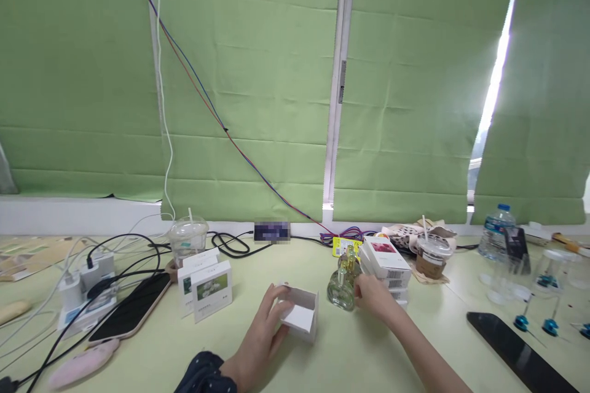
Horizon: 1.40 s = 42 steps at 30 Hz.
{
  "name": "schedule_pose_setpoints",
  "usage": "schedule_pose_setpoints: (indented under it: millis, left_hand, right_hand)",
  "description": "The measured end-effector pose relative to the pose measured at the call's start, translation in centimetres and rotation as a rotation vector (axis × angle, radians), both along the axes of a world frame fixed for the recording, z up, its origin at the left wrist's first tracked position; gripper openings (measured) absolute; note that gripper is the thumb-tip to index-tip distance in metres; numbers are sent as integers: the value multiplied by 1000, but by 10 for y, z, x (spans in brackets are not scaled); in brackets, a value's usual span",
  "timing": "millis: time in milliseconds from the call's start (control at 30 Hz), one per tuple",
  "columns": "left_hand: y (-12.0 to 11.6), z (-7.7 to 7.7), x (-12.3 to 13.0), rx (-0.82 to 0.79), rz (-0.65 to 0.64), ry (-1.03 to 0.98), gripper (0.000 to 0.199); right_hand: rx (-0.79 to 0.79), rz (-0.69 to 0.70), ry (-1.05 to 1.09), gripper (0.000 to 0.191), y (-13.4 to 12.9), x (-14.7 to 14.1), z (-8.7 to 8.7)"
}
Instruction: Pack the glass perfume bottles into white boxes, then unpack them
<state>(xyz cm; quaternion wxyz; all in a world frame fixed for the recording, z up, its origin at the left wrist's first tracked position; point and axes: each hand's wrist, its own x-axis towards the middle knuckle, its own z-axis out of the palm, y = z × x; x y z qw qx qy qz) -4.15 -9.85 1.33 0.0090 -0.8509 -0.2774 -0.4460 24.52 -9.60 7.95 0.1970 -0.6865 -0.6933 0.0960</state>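
I see a small white carton (302,313) lying open on the pale green worktop (350,356), near the front and about the middle. My left hand (262,331) holds it from the left, fingers (276,304) curled over its top flap and clamped on the card. Just to its right stands a clear glass bottle (343,285) with a yellowish tint, upright. My right hand (375,298) is at the bottle's right side, fingers closed against the glass.

Behind the right hand sits a stack of white boxes (387,261), the top one bearing a red picture. Left of the carton stand two more white boxes (207,285) with flower pictures, and beyond them a clear plastic cup (188,238) with a straw. A dark phone (133,313) lies further left among black cables. A lidded coffee cup (432,255) and a water bottle (495,230) stand to the right.
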Motion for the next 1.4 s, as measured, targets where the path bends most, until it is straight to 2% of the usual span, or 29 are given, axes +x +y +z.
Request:
schedule_pose_setpoints:
  millis: [267,367,433,567,667,767,1033,1233,1400]
  left_hand:
    - [-8,16,2,28,-5,56,41]
    - [-7,16,1,47,8,56,38]
    - [-6,15,1,70,10,55,37]
    - [-6,12,0,76,18,37,34]
    - [-6,13,0,99,14,18,33]
    - [-5,13,0,136,1,2,34]
    - [-2,7,-1,153,-12,-25,41]
    - [-3,9,-1,132,-7,-22,39]
    - [0,7,0,110,-23,-60,37]
  right_hand:
    - [46,94,83,24,10,-11,-19]
    - [36,150,95,22,10,-15,-20]
    - [53,110,71,21,11,-16,-19]
    - [132,-65,-12,40,10,-17,-15]
    - [168,-99,-62,59,8,-19,-15]
    - [155,-105,-151,68,4,-23,-17]
    - [136,-135,-205,58,0,-31,-17]
    - [146,-93,-192,55,1,-33,-20]
    - [183,-77,-173,53,-4,-29,-8]
